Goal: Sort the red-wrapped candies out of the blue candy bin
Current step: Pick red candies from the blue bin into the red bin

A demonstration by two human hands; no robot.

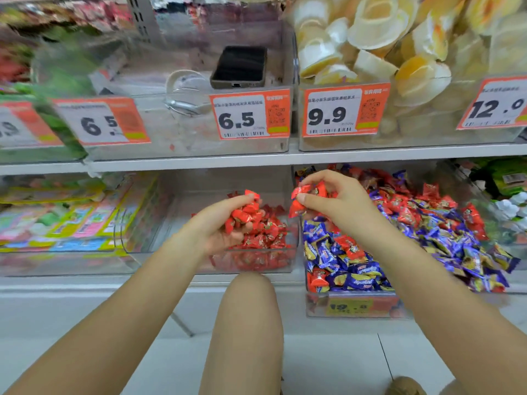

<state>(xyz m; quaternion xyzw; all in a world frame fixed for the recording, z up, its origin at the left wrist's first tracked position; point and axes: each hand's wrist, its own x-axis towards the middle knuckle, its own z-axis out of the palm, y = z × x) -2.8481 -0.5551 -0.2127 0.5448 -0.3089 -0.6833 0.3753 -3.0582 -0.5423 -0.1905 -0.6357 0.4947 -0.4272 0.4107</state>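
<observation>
Red-wrapped candies (pixel 309 195) sit pinched in the right hand (pixel 333 201) above the blue candy bin (pixel 353 305); more lie among its blue wrappers. Left hand (pixel 225 223) curls around a red bunch over the clear bin (pixel 256 263) just left. Phone (pixel 239 67) rests on the far shelf.

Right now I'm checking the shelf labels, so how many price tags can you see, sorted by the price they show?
6.5 tags: 2, a blurred one and a sharp one
9.9 tag: 1
12.0 tag: 1
Yellow tag on the blue candy bin, reading about 19.8: 1
Cut-off tag at the far left, price unreadable: 1
Total: 6
</observation>
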